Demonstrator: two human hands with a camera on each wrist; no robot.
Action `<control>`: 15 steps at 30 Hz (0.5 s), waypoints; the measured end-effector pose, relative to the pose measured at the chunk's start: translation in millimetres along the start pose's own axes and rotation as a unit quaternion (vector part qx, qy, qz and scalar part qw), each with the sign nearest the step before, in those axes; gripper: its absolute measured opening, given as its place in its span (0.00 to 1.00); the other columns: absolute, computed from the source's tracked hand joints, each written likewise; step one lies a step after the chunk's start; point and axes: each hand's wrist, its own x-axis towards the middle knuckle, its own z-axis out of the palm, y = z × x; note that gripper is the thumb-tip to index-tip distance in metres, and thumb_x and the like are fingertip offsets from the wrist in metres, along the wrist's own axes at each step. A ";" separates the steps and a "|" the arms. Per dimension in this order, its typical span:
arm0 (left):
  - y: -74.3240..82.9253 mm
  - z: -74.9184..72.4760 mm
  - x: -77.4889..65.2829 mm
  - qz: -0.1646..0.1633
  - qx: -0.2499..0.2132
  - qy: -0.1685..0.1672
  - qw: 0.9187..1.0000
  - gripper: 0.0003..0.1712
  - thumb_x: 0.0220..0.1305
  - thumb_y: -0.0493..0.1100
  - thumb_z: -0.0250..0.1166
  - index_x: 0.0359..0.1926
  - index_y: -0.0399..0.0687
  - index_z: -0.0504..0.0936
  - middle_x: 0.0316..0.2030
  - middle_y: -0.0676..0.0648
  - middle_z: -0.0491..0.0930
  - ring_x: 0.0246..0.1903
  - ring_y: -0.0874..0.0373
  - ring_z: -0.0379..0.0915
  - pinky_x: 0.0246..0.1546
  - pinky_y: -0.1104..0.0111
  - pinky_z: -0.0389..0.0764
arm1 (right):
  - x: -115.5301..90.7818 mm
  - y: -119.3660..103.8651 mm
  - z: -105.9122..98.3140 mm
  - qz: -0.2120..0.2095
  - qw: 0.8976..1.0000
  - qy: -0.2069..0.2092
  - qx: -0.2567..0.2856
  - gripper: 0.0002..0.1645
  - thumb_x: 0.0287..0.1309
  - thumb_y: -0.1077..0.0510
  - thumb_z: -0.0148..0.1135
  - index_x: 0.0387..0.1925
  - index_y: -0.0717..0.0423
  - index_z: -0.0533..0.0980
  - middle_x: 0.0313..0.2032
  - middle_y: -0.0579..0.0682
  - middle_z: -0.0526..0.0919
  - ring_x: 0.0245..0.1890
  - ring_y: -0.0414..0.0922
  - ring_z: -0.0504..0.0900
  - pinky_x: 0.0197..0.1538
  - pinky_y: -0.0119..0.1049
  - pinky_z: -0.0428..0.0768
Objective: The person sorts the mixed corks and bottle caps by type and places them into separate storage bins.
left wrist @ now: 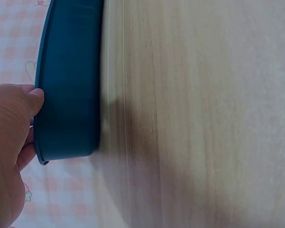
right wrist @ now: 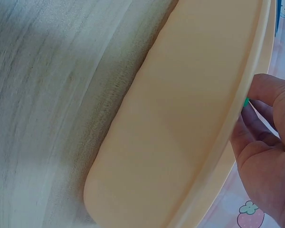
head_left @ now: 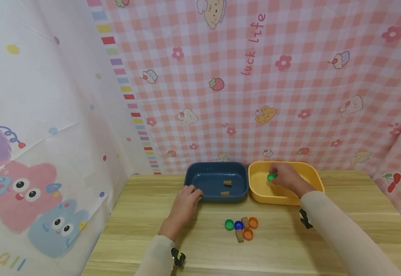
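Observation:
My right hand (head_left: 288, 178) pinches a green bottle cap (head_left: 271, 177) over the yellow tray (head_left: 263, 199). In the right wrist view only a sliver of the green cap (right wrist: 246, 101) shows between thumb and fingers, behind the tray's rim. At the near left corner of the dark blue tray (head_left: 217, 199), my left hand (head_left: 185, 201) grips the rim. Its thumb lies against the outer edge in the left wrist view, the fingers partly hidden behind the wall. Two corks (head_left: 227, 183) lie inside the blue tray.
On the wooden table (head_left: 276, 253), in front of the trays, sits a small group: a green cap (head_left: 229, 224), a blue cap (head_left: 238, 225), two orange caps (head_left: 253, 222) and two corks (head_left: 239, 235). A checked pink cloth (head_left: 193, 99) hangs right behind the trays.

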 end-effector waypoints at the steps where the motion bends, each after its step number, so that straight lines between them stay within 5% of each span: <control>1: 0.0 0.0 -0.1 -0.001 0.001 -0.001 1.000 0.05 0.64 0.41 0.65 0.39 0.51 0.85 0.32 0.52 0.78 0.32 0.57 0.70 0.37 0.65 0.73 | 0.2 0.5 0.2 -0.001 1.000 -0.001 0.001 0.14 0.53 0.65 0.67 0.42 0.63 0.77 0.41 0.58 0.82 0.39 0.51 0.75 0.48 0.48 0.78; 15: -2.1 3.3 -2.4 -0.011 -0.015 0.003 1.000 0.05 0.64 0.41 0.64 0.39 0.50 0.85 0.33 0.53 0.78 0.34 0.57 0.71 0.39 0.65 0.74 | 1.2 0.9 1.4 0.021 1.000 -0.011 0.015 0.21 0.56 0.64 0.66 0.51 0.66 0.74 0.49 0.64 0.79 0.49 0.57 0.76 0.53 0.52 0.76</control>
